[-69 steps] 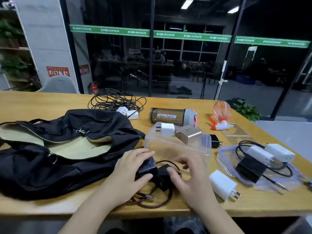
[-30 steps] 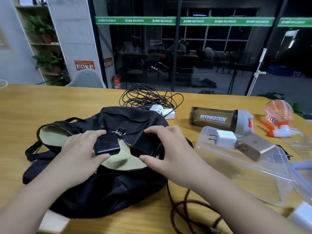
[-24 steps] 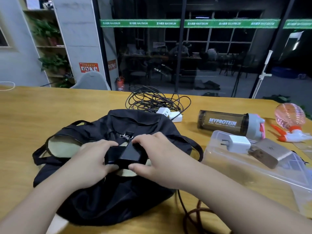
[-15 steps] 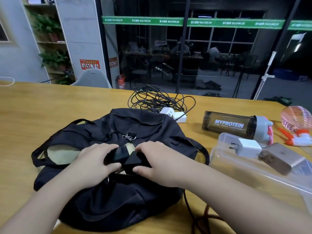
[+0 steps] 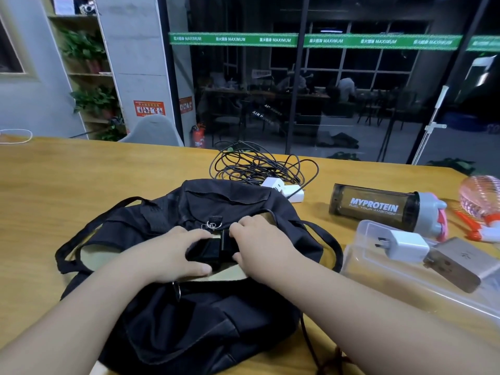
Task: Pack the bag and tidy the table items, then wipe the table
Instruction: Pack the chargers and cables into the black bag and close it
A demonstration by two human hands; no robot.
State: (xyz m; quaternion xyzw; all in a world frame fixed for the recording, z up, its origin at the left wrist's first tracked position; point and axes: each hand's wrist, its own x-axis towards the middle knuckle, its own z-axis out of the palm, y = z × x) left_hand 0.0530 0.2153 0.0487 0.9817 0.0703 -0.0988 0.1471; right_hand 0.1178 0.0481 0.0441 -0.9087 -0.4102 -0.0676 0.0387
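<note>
Both hands meet over the mouth of the black bag (image 5: 189, 307), each curled around a black adapter. The left hand (image 5: 173, 255) has its fingers bent over the top of the left black adapter (image 5: 207, 251), thumb pressing in from the near side. The right hand (image 5: 259, 246) wraps the other black block (image 5: 224, 239) from the right, fingers hooked over its far edge and thumb underneath; most of that block is hidden by the hand. The two blocks touch each other between the hands, held low in the bag's opening over the pale tan lining (image 5: 93, 257).

The bag lies slumped on the wooden table (image 5: 67, 190), its handles spread to the left and right, a metal zip ring (image 5: 211, 224) just beyond the fingertips. A dark brown cord (image 5: 328, 361) trails out from under the right forearm toward the near table edge.

Behind the bag sits a tangle of thin black cable (image 5: 257, 165) with two white plugs (image 5: 284, 188) at its near side. To the right, a dark shaker bottle (image 5: 378, 209) lies on its side. Nearer, a clear plastic box (image 5: 378, 280) carries a white charger (image 5: 403, 244) and a champagne-coloured power brick (image 5: 457, 262) on top. At the far right edge stands a pink spray bottle (image 5: 481, 204).
</note>
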